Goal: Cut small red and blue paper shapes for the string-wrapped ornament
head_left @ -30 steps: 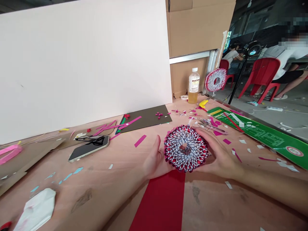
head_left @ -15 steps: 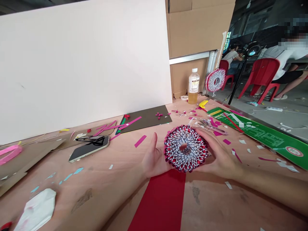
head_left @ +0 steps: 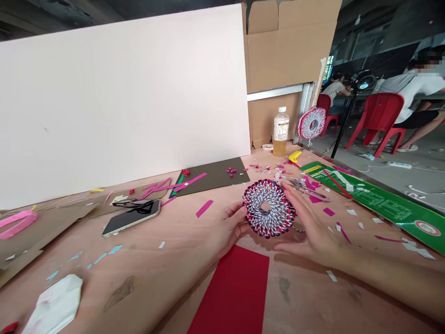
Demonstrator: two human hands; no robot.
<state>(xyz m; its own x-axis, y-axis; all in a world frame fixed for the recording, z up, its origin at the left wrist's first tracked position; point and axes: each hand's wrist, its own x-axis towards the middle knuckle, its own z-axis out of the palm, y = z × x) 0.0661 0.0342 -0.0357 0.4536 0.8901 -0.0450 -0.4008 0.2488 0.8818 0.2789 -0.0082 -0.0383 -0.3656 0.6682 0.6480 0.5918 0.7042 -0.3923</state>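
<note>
Between my hands is a round woven paper ring (head_left: pixel 269 223), plaited in white, black and red strips around a small central hole. My left hand (head_left: pixel 230 227) grips its left rim with curled fingers. My right hand (head_left: pixel 308 227) holds its right side, fingers spread across the rim. Just below the ring lies a red card sheet (head_left: pixel 231 292) on the pink-brown table. Metal scissors or tweezers (head_left: pixel 308 192) lie beyond my right fingers among magenta paper scraps (head_left: pixel 204 208).
A phone (head_left: pixel 131 218) with glasses on it lies to the left. Behind stand a white board (head_left: pixel 121 106), a bottle of yellow liquid (head_left: pixel 280 132), a similar ring (head_left: pixel 312 124) and a green board (head_left: pixel 377 204). A seated person (head_left: pixel 413 99) and red chairs (head_left: pixel 377 116) are beyond the table edge.
The ring has tilted so its hole faces more upward. My left fingers have curled around its rim. The whole view has shifted slightly, with the table sitting lower in the frame.
</note>
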